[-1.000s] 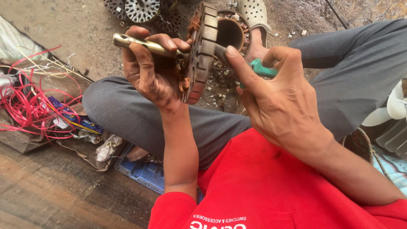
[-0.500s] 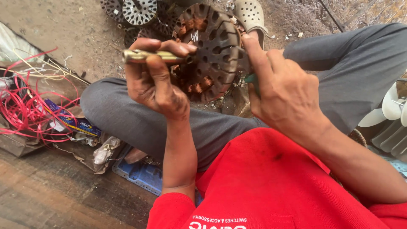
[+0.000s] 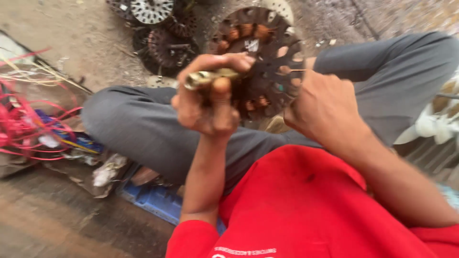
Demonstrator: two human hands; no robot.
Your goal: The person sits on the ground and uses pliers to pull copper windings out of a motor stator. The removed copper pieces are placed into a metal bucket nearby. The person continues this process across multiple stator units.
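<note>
You hold a round fan motor stator [image 3: 267,62], dark and slotted with copper-coloured windings, up in front of you above your crossed grey-trousered legs [image 3: 143,129]. Your left hand [image 3: 210,100] is clenched around its brass-coloured shaft [image 3: 205,78], thumb up along it. Your right hand [image 3: 325,107] grips the stator's right edge, fingers closed on the rim. Beyond it, more round motor parts [image 3: 158,28] lie on the dirt floor [image 3: 71,43]; a tangle of red wires [image 3: 28,124] sits well off to your left.

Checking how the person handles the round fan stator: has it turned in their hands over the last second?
Yes. The stator has swung from edge-on to face-on toward the camera, judged against the grey trouser knee beneath it.
</note>
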